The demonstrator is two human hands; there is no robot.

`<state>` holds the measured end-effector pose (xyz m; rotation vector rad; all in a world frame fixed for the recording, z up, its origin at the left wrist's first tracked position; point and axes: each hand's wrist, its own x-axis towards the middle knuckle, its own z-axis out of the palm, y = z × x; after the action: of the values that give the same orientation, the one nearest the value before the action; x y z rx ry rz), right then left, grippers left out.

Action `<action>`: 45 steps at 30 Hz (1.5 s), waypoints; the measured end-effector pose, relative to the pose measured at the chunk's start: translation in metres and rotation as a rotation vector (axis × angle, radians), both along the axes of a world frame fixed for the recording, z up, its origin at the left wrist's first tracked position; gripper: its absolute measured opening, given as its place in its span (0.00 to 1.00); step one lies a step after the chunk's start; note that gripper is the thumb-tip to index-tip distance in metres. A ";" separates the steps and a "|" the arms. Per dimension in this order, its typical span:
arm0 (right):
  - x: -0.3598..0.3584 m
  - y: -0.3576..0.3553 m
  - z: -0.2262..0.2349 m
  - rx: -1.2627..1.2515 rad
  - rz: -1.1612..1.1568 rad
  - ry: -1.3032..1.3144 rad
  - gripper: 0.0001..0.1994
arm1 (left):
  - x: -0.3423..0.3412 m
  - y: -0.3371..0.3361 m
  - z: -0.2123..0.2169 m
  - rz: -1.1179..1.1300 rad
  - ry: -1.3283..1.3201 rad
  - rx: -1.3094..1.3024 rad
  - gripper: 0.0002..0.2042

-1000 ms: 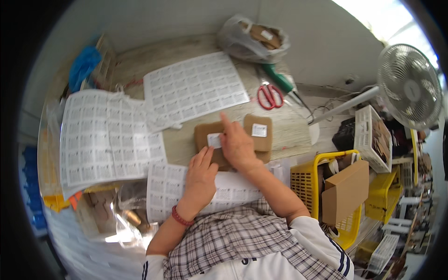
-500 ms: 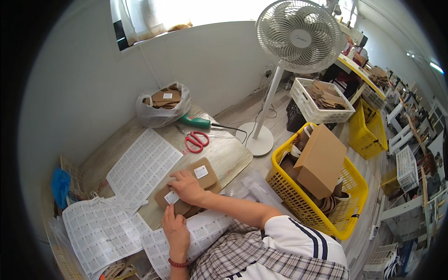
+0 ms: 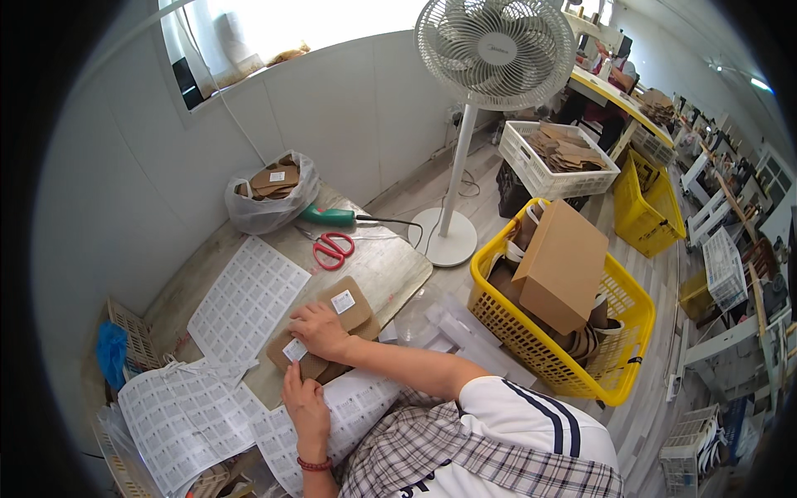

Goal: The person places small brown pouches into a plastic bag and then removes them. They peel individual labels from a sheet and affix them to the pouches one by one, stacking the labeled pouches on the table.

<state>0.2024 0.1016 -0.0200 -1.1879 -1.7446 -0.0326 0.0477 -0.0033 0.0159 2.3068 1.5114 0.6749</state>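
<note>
The view has been swung, the handling barely altered: near the bench's [image 3: 390, 266] front edge, the label [image 3: 294, 350] is touched by the left hand [image 3: 307, 408], the pad [image 3: 314, 366] by the right hand [image 3: 320, 330]; whether either grasps cannot be told.

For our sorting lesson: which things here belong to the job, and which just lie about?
Likely in the job: brown piece under the right hand, white label by the left hand, printed sheets.

Likely just lying about: red scissors, green tool, floor fan, blue plastic.
</note>
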 end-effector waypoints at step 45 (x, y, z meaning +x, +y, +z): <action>0.024 -0.116 0.061 -0.247 0.536 0.054 0.12 | 0.000 -0.046 0.069 0.184 -0.317 -0.089 0.03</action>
<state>0.2263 -0.0139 0.0412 -0.8432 -2.0056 0.5427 0.0480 -0.0493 0.0849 1.9029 1.5758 0.9497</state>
